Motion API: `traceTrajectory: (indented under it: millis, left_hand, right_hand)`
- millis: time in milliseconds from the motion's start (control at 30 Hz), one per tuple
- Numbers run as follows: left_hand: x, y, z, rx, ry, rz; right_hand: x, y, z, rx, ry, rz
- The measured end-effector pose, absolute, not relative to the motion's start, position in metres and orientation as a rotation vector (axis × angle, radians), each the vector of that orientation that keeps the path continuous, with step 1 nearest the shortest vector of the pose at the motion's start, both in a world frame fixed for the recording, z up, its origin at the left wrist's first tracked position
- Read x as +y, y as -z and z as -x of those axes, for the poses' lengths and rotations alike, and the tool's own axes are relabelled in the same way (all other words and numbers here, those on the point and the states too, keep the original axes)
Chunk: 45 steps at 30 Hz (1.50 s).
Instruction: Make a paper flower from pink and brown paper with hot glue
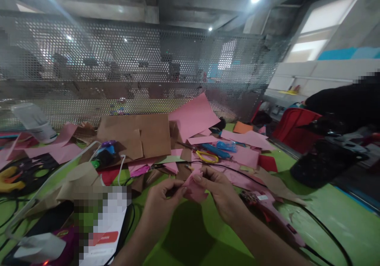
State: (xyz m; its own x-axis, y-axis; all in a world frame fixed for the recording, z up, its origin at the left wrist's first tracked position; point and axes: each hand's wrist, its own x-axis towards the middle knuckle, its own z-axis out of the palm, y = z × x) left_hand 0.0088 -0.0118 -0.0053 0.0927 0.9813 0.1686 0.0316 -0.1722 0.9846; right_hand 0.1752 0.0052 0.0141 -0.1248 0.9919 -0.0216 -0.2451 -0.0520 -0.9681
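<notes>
A small piece of pink paper [196,191] is held up between my two hands above the green table. My left hand [166,198] pinches its left edge between thumb and fingers. On the other side, my right hand [216,187] grips the upper right part, thumb in front. The paper looks folded or creased near the top. Just beyond lie yellow-handled scissors [207,157] among pink paper scraps [243,157]. A pink glue gun [274,212] rests to the right of my right forearm. Left of my left arm lies a phone [103,230] with a lit screen.
A brown cardboard piece [133,137] leans before a perforated metal screen [142,68]. A clear bottle [35,123] stands at the far left. Cables and a white charger [40,247] lie at front left. At right are a black container [323,165], a red chair [293,129] and a dark-sleeved person [344,103].
</notes>
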Motion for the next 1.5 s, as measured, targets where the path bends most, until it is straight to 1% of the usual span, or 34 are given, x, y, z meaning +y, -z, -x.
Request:
traceTrajectory:
  millis: [233,467,1100,1300,1500]
  left_hand:
    - [-0.013,0.004,-0.008,1.098,-1.261,-1.364]
    - [-0.009,-0.001,-0.004,1.182,-1.33,-1.308]
    - [-0.009,-0.002,-0.005,1.093,-1.316,-1.205]
    - [-0.01,-0.006,-0.004,1.042,-1.26,-1.204]
    - [-0.011,-0.003,-0.006,1.04,-1.332,-1.072]
  right_hand:
    - [0.005,-0.015,-0.175,-1.098,-1.454,0.981]
    - [0.004,-0.02,-0.175,-1.241,-1.414,0.983]
    - [0.005,-0.019,-0.173,-1.4,-1.41,0.956]
    - [0.003,-0.025,-0.173,-1.466,-1.282,1.049]
    - [0.0,-0.026,-0.173,-1.572,-1.178,1.014]
